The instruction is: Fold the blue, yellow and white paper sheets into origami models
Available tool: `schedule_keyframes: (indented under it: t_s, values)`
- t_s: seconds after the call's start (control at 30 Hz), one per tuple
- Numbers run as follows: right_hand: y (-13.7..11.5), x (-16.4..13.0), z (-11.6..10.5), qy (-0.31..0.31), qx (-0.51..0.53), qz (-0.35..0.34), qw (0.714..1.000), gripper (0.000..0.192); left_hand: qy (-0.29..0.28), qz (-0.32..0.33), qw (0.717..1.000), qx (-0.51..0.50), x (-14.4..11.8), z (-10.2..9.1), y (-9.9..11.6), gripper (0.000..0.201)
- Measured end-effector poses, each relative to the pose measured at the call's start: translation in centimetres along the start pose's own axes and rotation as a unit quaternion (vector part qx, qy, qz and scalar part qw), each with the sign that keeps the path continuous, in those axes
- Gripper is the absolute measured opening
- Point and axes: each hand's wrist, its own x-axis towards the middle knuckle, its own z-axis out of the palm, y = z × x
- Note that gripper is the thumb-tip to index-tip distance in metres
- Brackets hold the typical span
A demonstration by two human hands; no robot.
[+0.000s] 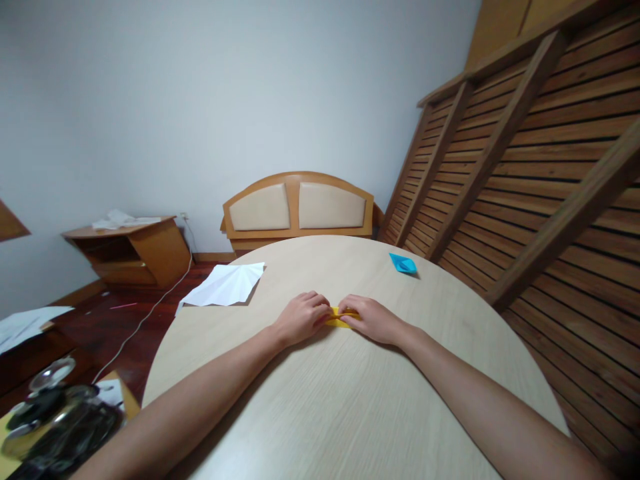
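Note:
A small folded piece of yellow paper [338, 323] lies at the middle of the round table [340, 407], between my two hands. My left hand [304, 317] grips its left end with curled fingers. At the other end, my right hand [371, 319] pinches the paper, thumb and fingers closed on it. Both hands cover parts of the yellow paper, so its full shape is hidden. Farther back on the right sits a folded blue paper boat [403, 264], apart from my hands.
A creased white sheet [223, 285] overhangs the table's left edge. A wooden slatted frame [525, 153] leans along the right side. Behind the table stand a headboard [295, 207] and a low cabinet [155, 257]. A glass pot [65, 420] is at lower left.

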Motion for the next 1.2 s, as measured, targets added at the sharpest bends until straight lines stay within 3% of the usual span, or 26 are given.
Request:
schedule_keyframes:
  t_s: [0.2, 0.37, 0.87, 1.07, 1.2]
  values:
    - [-0.08, 0.09, 0.01, 0.003, -0.051, -0.044, 0.998, 0.012, -0.044, -0.015, 0.999, -0.008, 0.06, 0.07, 0.07, 0.014]
    - [-0.23, 0.23, 0.07, -0.005, -0.074, -0.054, 0.996, 0.016, -0.037, -0.035, 0.999, -0.018, -0.02, -0.09, 0.44, 0.019]
    - [-0.61, 0.09, -0.18, -0.019, -0.084, -0.036, 0.996, 0.015, -0.049, 0.017, 0.997, -0.061, -0.19, -0.73, 0.58, 0.02]
    - [-0.51, 0.1, -0.3, -0.021, -0.077, -0.078, 0.994, 0.018, -0.061, 0.003, 0.995, -0.081, -0.23, -0.25, 0.42, 0.02]
    - [-0.2, 0.0, -0.35, -0.016, -0.089, -0.086, 0.992, 0.022, -0.078, -0.039, 0.993, -0.075, -0.31, 0.21, 0.19, 0.014]
